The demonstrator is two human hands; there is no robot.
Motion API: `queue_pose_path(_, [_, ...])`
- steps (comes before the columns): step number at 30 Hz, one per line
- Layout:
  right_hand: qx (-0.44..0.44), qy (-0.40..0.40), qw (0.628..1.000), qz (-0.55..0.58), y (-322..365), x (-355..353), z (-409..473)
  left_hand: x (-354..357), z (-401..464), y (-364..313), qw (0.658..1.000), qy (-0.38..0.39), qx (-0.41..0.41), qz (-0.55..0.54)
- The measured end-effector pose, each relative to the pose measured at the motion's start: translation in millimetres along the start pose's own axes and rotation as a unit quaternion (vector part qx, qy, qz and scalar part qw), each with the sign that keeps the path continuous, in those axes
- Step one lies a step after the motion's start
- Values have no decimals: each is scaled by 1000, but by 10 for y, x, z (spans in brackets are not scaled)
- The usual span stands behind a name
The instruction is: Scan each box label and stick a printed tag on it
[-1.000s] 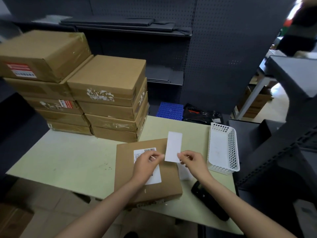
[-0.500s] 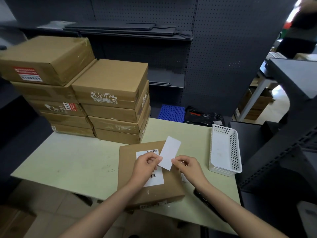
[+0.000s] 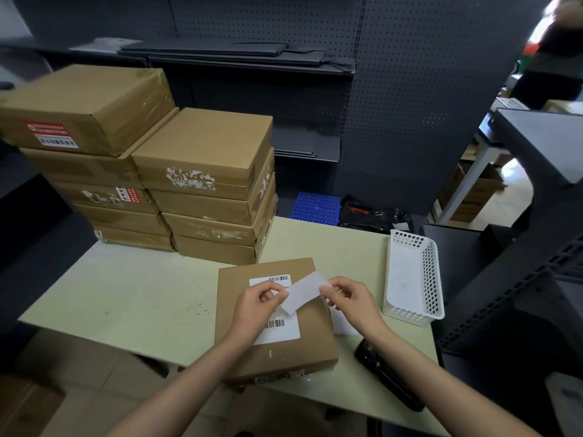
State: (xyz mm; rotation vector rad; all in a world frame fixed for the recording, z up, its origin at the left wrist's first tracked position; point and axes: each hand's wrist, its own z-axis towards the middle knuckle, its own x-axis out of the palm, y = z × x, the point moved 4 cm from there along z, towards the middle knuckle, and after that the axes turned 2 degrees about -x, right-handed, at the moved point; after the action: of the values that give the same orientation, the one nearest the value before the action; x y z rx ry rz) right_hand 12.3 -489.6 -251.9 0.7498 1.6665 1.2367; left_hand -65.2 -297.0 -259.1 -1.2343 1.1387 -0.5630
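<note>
A flat brown box (image 3: 284, 351) lies at the table's front edge with a white barcode label (image 3: 277, 326) on top. Just above it I hold a blank white tag (image 3: 303, 293), tilted almost flat. My left hand (image 3: 257, 305) pinches its lower left end, my right hand (image 3: 350, 302) its upper right end. A black handheld scanner (image 3: 386, 375) lies on the table beneath my right forearm.
Two stacks of brown boxes (image 3: 202, 187) fill the table's back left. A white perforated basket (image 3: 413, 279) stands at the right edge. White paper (image 3: 342, 323) lies right of the box. Dark shelving (image 3: 536, 216) crowds the right side; a pegboard wall (image 3: 410, 89) stands behind.
The tag has tipped from upright to nearly flat and come down toward the box label. Both hands have kept their grip on it.
</note>
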Motion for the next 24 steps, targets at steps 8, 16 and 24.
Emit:
queue_pose_path(8, [-16,-20,999,-19,12,-18,-37,-42,-40,-9,997,14,-33,-72])
queue_pose_path(16, [-3,1,1000,-20,-91,69,-98,-59,-37,85,994,-17,-66,-80])
queue_pose_path(24, [3,-9,1000,7,-103,92,-144,-44,-49,139,999,2,-36,-32])
